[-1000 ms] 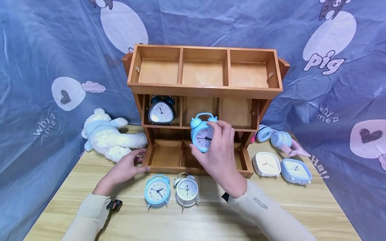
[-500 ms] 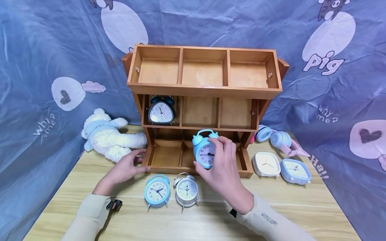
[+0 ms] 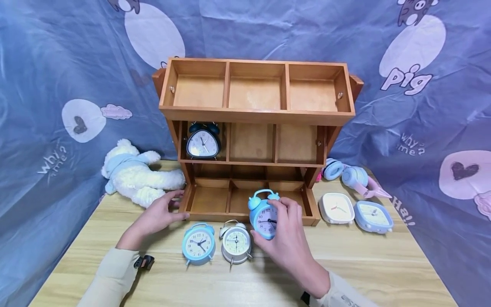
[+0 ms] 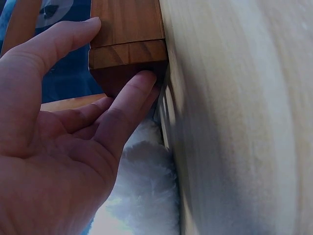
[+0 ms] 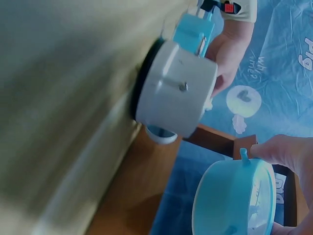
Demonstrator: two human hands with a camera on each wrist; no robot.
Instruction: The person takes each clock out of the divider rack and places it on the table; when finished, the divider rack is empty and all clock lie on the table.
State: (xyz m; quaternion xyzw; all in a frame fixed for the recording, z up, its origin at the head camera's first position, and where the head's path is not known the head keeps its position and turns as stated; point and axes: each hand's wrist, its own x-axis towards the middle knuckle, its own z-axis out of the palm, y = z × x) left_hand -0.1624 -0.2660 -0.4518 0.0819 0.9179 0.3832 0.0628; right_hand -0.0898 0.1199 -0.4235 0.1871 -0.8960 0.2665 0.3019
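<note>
In the head view my right hand (image 3: 285, 243) grips a blue twin-bell alarm clock (image 3: 264, 218) by its side, in front of the shelf's bottom tray. The right wrist view shows this clock (image 5: 230, 200) between thumb and fingers. My left hand (image 3: 155, 217) holds the lower left front corner of the wooden shelf (image 3: 253, 116). Up close in the left wrist view, its thumb and fingers lie around that corner (image 4: 128, 51). On the table stand another blue alarm clock (image 3: 198, 245) and a white alarm clock (image 3: 236, 244), side by side.
A dark alarm clock (image 3: 203, 143) sits in the middle tier's left compartment. A white plush toy (image 3: 136, 172) lies left of the shelf. To the right are headphones (image 3: 354, 177), a white square clock (image 3: 336, 208) and a blue square clock (image 3: 373, 216). Blue fabric (image 3: 38, 106) hangs behind.
My right hand has carried the blue alarm clock down from the middle tier's front to just before the bottom tray. The left hand has stayed at the shelf corner.
</note>
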